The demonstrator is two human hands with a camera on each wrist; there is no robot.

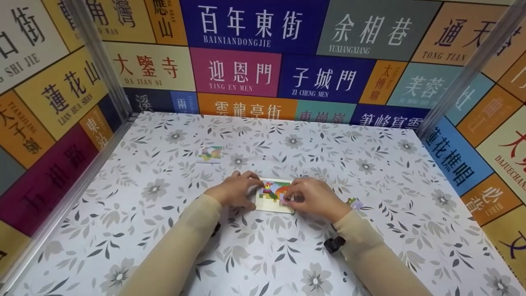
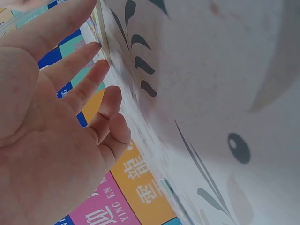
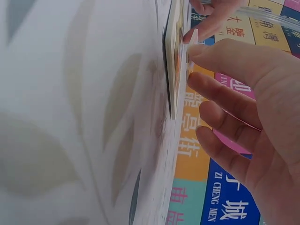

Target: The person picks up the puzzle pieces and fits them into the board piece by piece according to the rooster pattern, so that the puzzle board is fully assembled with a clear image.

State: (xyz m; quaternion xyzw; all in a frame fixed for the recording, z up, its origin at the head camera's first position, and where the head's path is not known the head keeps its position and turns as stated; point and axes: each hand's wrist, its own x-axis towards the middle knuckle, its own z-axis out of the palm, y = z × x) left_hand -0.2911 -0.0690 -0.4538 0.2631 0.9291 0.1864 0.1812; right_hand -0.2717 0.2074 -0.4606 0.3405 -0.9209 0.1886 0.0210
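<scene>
A small jigsaw puzzle board [image 1: 269, 205] lies flat on the table, its upper part filled with a colourful rooster picture and its lower strip pale and bare. My left hand [image 1: 236, 190] rests at the board's left side, with thumb and fingers spread and touching its edge. In the left wrist view that hand [image 2: 61, 93] shows fairly straight fingers. Over the board's right part, my right hand [image 1: 314, 197] pinches a thin puzzle piece [image 3: 193, 40] between thumb and index finger, close above the picture. Most of the piece's face is hidden by the fingers.
A small picture card [image 1: 210, 153] of similar colours lies farther back to the left. Loose coloured pieces [image 1: 355, 203] sit just right of the right wrist, partly covered by it. A floral cloth [image 1: 263, 259] covers the table, with sign-covered walls [image 1: 238, 74] around it.
</scene>
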